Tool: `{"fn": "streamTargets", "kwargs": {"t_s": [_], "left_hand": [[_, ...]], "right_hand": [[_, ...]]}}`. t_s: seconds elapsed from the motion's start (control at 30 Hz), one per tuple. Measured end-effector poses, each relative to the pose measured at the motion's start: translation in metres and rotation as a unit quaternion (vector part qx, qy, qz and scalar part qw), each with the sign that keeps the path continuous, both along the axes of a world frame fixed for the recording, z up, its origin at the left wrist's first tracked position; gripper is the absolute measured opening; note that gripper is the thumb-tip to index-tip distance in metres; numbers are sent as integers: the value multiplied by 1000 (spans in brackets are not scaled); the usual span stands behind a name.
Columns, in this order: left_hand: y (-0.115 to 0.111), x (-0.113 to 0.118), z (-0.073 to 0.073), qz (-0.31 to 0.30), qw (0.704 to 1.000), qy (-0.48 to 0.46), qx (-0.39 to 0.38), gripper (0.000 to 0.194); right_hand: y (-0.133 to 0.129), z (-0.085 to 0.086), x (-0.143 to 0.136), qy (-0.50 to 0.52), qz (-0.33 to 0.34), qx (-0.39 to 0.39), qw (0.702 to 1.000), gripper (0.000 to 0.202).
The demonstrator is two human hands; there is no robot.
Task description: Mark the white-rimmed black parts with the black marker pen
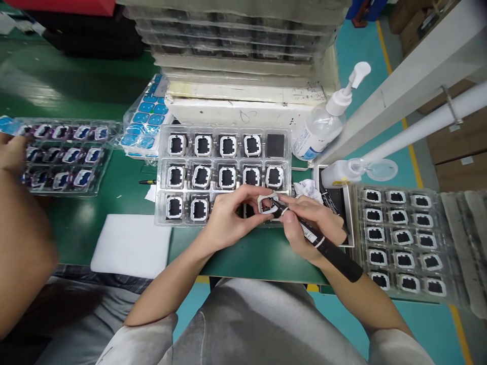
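Between thumb and fingers, my left hand point(228, 220) holds a small white square frame point(262, 205) above the front right of a clear plastic tray point(163, 177). My right hand point(308, 223) grips a black marker pen point(323, 246) with a white label, its tip touching or nearly touching the inner edge of the frame. In the tray's pockets sit several similar white frames with black centres point(203, 146). The back right pocket shows only a black square point(275, 145). My hands hide some pockets of the front row.
A pump bottle point(321, 126) stands behind the tray, beside stacked trays point(243, 30). To the right lie another filled tray point(403, 238) and a shallow box point(352, 213). At left are a white foam sheet point(129, 246), blue-patterned sheets point(146, 119) and a co-worker's arm point(23, 243) by another tray point(64, 157).
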State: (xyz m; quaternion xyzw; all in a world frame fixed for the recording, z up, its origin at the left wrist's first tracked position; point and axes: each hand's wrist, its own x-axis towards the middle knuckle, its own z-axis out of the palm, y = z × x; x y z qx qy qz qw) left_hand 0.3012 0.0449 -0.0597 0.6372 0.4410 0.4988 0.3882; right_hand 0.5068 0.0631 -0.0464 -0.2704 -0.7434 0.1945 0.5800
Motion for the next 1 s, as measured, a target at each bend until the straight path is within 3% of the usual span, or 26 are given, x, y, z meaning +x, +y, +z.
{"fn": "streamTargets", "kwargs": {"t_s": [0.43, 0.63, 0.73, 0.87, 1.0], "left_hand": [[-3, 1, -3, 23, 994, 72, 81, 33], [3, -2, 3, 17, 990, 103, 99, 49], [20, -5, 17, 36, 972, 186, 137, 49], [66, 0, 31, 46, 941, 283, 177, 50], [113, 17, 35, 37, 899, 415, 133, 54]], "right_hand": [[1, -1, -2, -2, -5, 45, 999, 22], [10, -3, 6, 3, -28, 118, 993, 23], [15, -5, 14, -9, -71, 154, 985, 23], [18, -9, 20, -25, -99, 150, 983, 29], [18, -16, 20, -22, -119, 150, 981, 24]]}}
